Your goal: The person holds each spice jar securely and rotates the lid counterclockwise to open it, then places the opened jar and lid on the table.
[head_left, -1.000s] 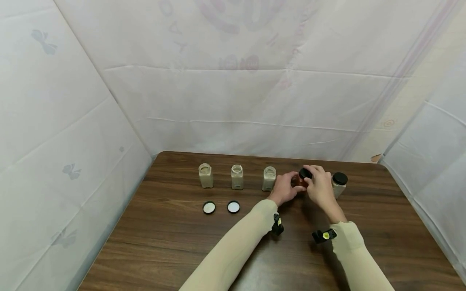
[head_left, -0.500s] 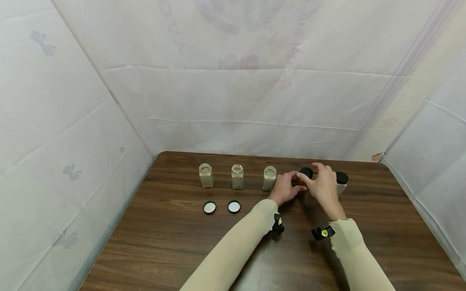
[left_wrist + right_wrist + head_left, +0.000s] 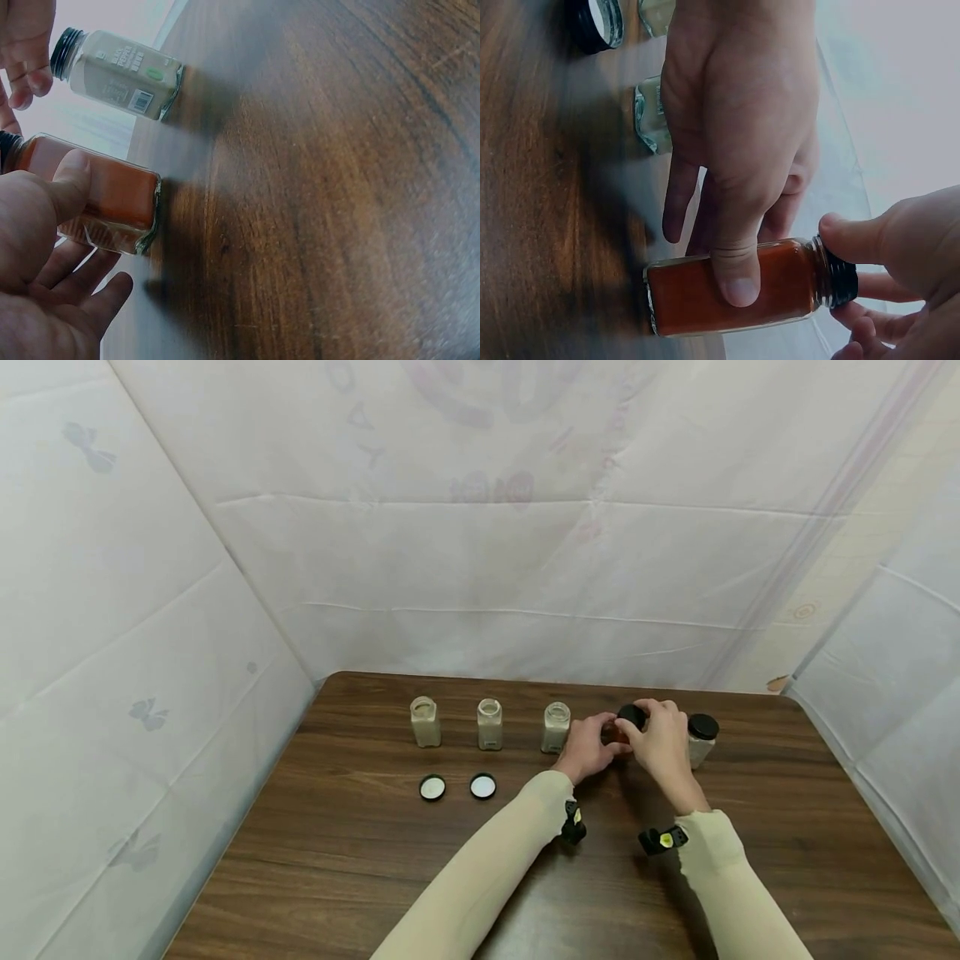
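A glass spice jar of red-brown powder [image 3: 784, 292] stands upright on the table. My left hand [image 3: 587, 750] holds its body, the thumb flat along one side in both wrist views. On top sits a black screw lid [image 3: 844, 282], which my right hand [image 3: 663, 745] pinches between thumb and fingers. Just right of that hand is a capped jar of pale powder [image 3: 702, 742], its printed label and barcode showing in the left wrist view. Close by my left hand stands a lidless jar of pale powder [image 3: 555, 735].
Two more lidless jars, a middle one [image 3: 490, 731] and a far-left one [image 3: 425, 728], continue the row on the wooden table [image 3: 337, 860]. In front lie two upturned black lids, one left [image 3: 432, 788] and one right [image 3: 483, 787]. White sheeting [image 3: 450, 585] hangs behind the table.
Half a second ago my right fingers were spread wider around the lid; now they have come in on it again. My left hand has stayed on the jar.
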